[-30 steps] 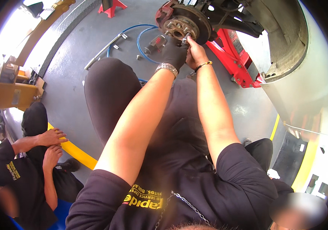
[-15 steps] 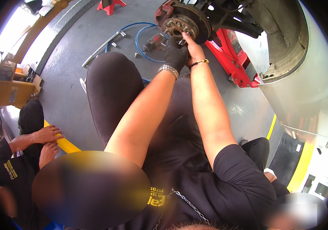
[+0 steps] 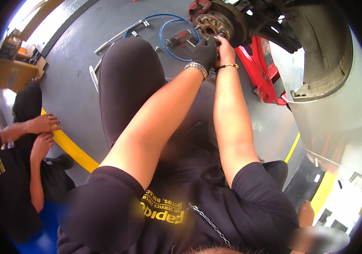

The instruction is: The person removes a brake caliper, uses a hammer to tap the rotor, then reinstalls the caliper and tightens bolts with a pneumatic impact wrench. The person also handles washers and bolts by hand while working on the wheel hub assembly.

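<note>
Both of my hands meet at the lower rim of a rusty wheel hub (image 3: pixel 210 30), which sits in front of a brake disc (image 3: pixel 239 25). My left hand (image 3: pixel 205 54), in a black glove, has its fingers curled in at the hub's lower edge. Bare and wearing a bead bracelet, my right hand (image 3: pixel 226 51) presses against it from the right. Its fingertips are pinched close to a wheel stud. Whatever lies between the fingers is too small and covered to name. A red brake caliper (image 3: pixel 198 7) is at the disc's upper left.
An impact wrench (image 3: pixel 178 39) lies left of my hands inside a loop of blue hose (image 3: pixel 162 34). Beyond my knee are a long metal bar (image 3: pixel 115 39) and small sockets (image 3: pixel 134 33). A red jack (image 3: pixel 259 70) stands under the car beside the pale fender (image 3: pixel 329 122). A co-worker's hands (image 3: pixel 41 131) are at left.
The view has shifted, so the hub and my hands sit farther right. My right thumb, earlier stretched up over the hub, is now drawn in beside the left fingers.
</note>
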